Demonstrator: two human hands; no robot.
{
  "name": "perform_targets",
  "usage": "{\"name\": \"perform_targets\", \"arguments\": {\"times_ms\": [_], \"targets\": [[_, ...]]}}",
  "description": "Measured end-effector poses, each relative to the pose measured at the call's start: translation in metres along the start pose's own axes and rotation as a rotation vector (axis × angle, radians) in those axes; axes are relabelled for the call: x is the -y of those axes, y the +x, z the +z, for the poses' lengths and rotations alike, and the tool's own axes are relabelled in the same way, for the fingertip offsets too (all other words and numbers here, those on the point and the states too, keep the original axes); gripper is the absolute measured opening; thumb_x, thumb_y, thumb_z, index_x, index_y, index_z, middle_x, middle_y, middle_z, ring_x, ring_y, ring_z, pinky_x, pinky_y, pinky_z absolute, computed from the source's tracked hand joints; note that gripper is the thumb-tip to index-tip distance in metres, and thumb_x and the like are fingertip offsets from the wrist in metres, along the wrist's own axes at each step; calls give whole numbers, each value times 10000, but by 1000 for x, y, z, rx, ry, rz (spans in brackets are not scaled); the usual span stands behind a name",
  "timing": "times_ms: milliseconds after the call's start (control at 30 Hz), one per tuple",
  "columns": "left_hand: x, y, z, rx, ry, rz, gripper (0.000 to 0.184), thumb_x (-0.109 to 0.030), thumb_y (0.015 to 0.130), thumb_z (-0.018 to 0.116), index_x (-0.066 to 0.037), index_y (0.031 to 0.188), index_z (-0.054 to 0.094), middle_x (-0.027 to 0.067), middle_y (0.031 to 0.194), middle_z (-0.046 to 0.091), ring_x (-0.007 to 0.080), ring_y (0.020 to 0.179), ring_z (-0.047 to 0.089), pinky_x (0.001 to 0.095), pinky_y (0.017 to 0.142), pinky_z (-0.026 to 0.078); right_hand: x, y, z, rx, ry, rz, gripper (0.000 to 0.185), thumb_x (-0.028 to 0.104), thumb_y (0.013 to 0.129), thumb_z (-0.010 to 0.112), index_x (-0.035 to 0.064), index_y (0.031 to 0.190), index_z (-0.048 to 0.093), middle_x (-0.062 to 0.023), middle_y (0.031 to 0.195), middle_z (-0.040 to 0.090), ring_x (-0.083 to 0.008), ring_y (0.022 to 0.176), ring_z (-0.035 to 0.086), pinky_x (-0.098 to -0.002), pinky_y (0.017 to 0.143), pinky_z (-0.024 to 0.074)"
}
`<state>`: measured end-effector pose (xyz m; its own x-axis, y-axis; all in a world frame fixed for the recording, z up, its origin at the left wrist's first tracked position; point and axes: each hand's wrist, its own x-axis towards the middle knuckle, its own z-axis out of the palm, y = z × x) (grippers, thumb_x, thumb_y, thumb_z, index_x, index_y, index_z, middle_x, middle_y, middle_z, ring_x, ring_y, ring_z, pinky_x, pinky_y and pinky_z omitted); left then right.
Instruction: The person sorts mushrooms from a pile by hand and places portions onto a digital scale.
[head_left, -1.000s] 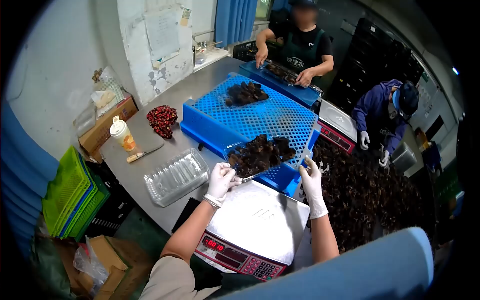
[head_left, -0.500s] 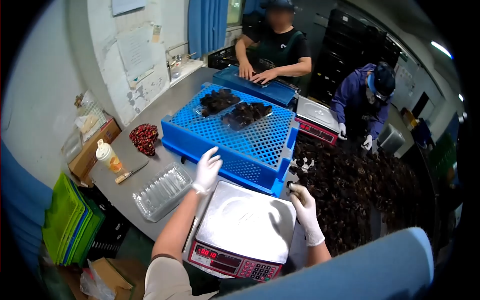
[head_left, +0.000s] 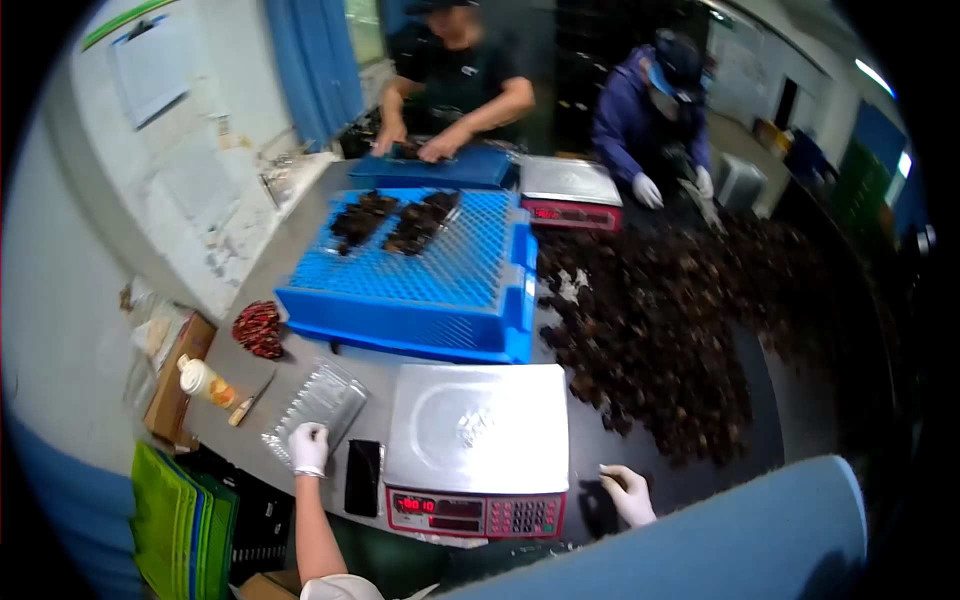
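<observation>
My left hand [head_left: 309,450], in a white glove, is closed at the near edge of a clear plastic tray [head_left: 325,402], its fingers curled over the rim. Beside the right front of the silver-topped scale [head_left: 476,420] is my gloved right hand [head_left: 629,496], thumb and fingers drawn together; whatever is between them is too small to make out. The scale's plate bears nothing, and its red display shows a small negative reading. A black phone-like slab [head_left: 362,478] lies between the tray and the scale. Dark, crinkled pieces like dried fungus [head_left: 650,330] spread in a large heap to the right.
Beyond the scale, two filled packs [head_left: 424,222] rest on an upturned blue crate [head_left: 400,325]. A cup [head_left: 205,382], knife [head_left: 252,398] and red patterned bundle [head_left: 258,330] stand left. Two people work across the table, one near a second scale [head_left: 570,190]. Green crates [head_left: 175,520] stand below left.
My left hand has come back from near the blue crate to the plastic tray. My right hand has drawn back toward me along the scale's right side. The camera view has shifted.
</observation>
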<state>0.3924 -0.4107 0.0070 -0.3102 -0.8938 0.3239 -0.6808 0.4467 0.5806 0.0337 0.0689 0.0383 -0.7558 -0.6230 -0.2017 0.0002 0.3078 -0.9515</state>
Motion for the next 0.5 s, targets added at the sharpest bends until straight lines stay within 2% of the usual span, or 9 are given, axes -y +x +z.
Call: {"name": "perform_targets", "arguments": {"times_ms": [100,167,233,267,333,367,433,467,500], "targets": [[11,12,1,81,-6,-18,96,-75,796,670,15,781,699,139,713,683,223,654,655,342,667,519,11,-38,9,49,-73,11,223,52,920,635,-32,1125,659,-99,1041,708,-128,979,637,-264,878,496],[37,24,3,153,-18,-66,109,-72,802,666,32,775,685,123,684,669,179,629,617,332,649,506,-1,-58,14,99,-66,120,227,75,920,637,-27,1122,660,-109,1027,701,-141,961,639,-269,867,497],[35,30,1,195,30,-7,131,-82,833,638,41,817,681,136,708,666,206,631,594,350,670,502,-17,-74,16,115,-105,-24,264,110,897,638,-4,1133,662,-144,966,677,-207,873,657,-300,819,507],[46,31,7,180,81,13,152,-97,859,617,44,847,672,151,729,668,235,653,601,361,689,500,-15,-80,12,117,-199,-78,257,118,884,632,5,1113,665,-165,994,664,-301,934,651,-362,857,508],[48,30,11,147,246,-37,206,-146,952,545,39,976,634,200,858,671,313,763,616,394,759,492,-28,-86,3,-12,-472,-257,233,145,848,641,55,1060,675,-133,1005,652,-310,968,606,-408,870,478],[44,27,15,160,253,-18,206,-146,952,545,39,976,634,200,858,671,313,763,616,394,759,492,-30,-86,-2,-75,-604,-301,227,151,830,647,75,1042,679,-119,995,646,-298,963,593,-410,865,468],[24,22,20,-371,190,165,234,-173,993,518,46,1029,594,233,969,655,326,822,605,413,781,477,-41,-82,-17,-255,-813,-394,268,158,794,661,107,1056,671,-100,1094,613,-283,976,571,-404,869,449],[1,16,8,-348,300,54,230,-156,1011,487,50,1055,579,228,1014,627,325,859,581,427,805,463,-47,-77,-23,-314,-846,-352,330,164,795,664,105,1119,648,-112,1146,595,-293,984,576,-407,873,463],[-34,8,4,-349,302,61,230,-156,1011,487,50,1055,579,228,1014,627,325,859,581,427,805,463,-50,-72,-29,-366,-881,-309,395,169,796,668,103,1183,626,-125,1199,578,-304,991,580,-409,876,476]]}}
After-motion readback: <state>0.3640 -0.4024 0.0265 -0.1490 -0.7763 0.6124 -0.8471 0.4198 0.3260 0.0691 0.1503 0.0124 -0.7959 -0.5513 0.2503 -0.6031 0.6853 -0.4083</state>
